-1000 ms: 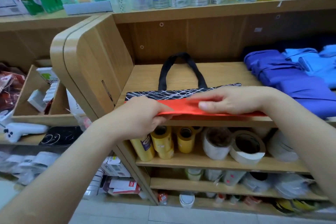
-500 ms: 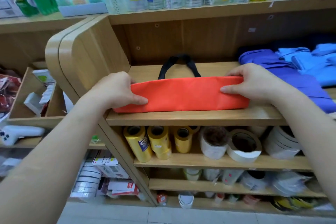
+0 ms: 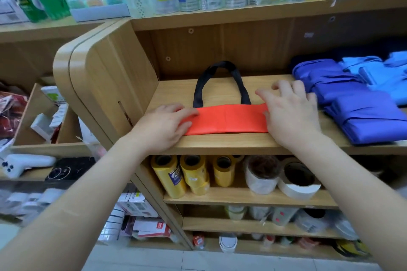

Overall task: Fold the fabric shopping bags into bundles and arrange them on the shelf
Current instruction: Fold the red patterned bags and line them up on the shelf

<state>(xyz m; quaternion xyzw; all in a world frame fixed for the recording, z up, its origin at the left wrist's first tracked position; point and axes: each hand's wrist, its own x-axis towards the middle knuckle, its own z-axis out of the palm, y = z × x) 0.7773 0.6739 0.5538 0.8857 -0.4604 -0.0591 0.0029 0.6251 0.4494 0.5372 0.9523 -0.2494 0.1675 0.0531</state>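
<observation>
Orange bag: a folded orange fabric shopping bag [image 3: 226, 119] lies as a flat strip near the front edge of the wooden shelf [image 3: 220, 144], with its black loop handles [image 3: 220, 65] behind it.
Handling: probably light, soft and springy, so the folds may reopen unless pressed. Best taken at both short ends.
Left hand [image 3: 163, 126]: flat, fingers straight, pressing the strip's left end.
Right hand [image 3: 290, 114]: on the right end, fingers spread and loose, gripping nothing.
Neighbours: folded blue fabric bags [image 3: 363, 116] just to the right.

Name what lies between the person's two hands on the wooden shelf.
The head view shows the folded orange fabric bag spanning from left hand to right hand, its black strap handles behind it on the wooden shelf.
</observation>
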